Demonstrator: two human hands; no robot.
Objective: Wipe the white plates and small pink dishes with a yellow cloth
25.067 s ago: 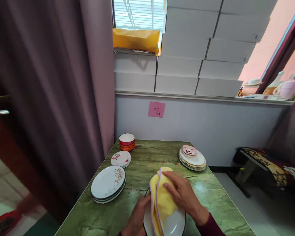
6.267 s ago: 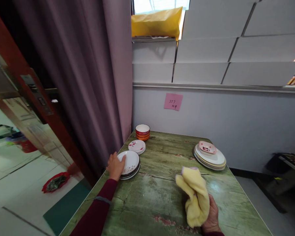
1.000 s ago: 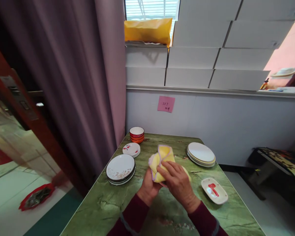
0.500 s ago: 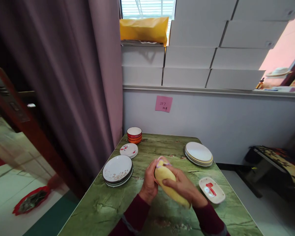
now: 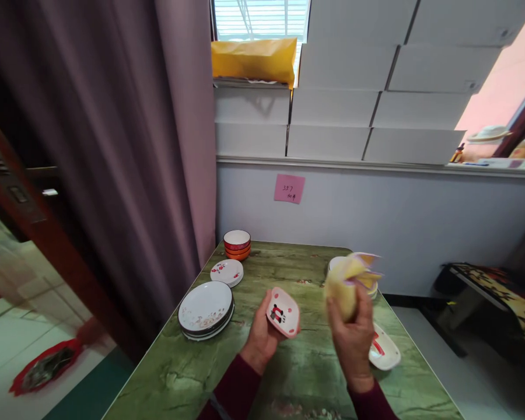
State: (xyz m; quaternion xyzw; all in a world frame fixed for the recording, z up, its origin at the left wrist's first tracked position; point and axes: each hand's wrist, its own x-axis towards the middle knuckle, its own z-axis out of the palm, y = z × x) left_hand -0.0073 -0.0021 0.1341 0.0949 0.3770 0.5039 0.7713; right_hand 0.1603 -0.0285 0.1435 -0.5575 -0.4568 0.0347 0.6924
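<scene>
My left hand (image 5: 259, 337) grips a small pink-rimmed dish (image 5: 282, 312) with a red and black picture, tilted up above the green table (image 5: 289, 373). To its right my right hand (image 5: 353, 331) is closed round a yellow cloth (image 5: 349, 279), raised and blurred, apart from the dish. Behind that hand lies a white dish with a red mark (image 5: 384, 352). The cloth hides most of a plate stack (image 5: 371, 289) at the far right.
On the table's left side sit a stack of large white plates (image 5: 205, 302), small flowered plates (image 5: 227, 272) and red and orange bowls (image 5: 237, 244). A purple curtain (image 5: 126, 146) hangs left. White boxes (image 5: 354, 87) and a yellow bag (image 5: 254, 58) fill the sill.
The cloth was wrapped over the small dish in both hands. Now my right hand has lifted the cloth away to the right, baring the dish in my left hand.
</scene>
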